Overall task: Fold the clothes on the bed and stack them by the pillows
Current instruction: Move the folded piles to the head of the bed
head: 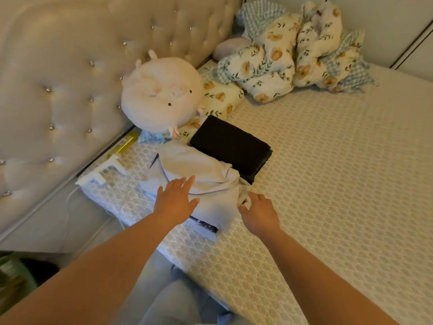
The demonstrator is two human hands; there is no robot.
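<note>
A pale grey garment (201,174) lies loosely folded near the bed's left edge, on top of a dark patterned folded piece (206,225). My left hand (175,200) lies flat on the grey cloth with fingers spread. My right hand (257,212) is at the garment's right edge, fingers curled around a bunched bit of the cloth. A neatly folded black garment (230,146) sits just behind, beside a floral pillow (220,99) and a round cream plush cushion (159,99).
A crumpled floral and blue-check quilt (293,52) is heaped at the far corner. The tufted headboard (70,78) runs along the left. A white plastic hanger (103,172) and a yellow item (124,145) lie by the bed's edge. The patterned mattress (339,172) stretches right.
</note>
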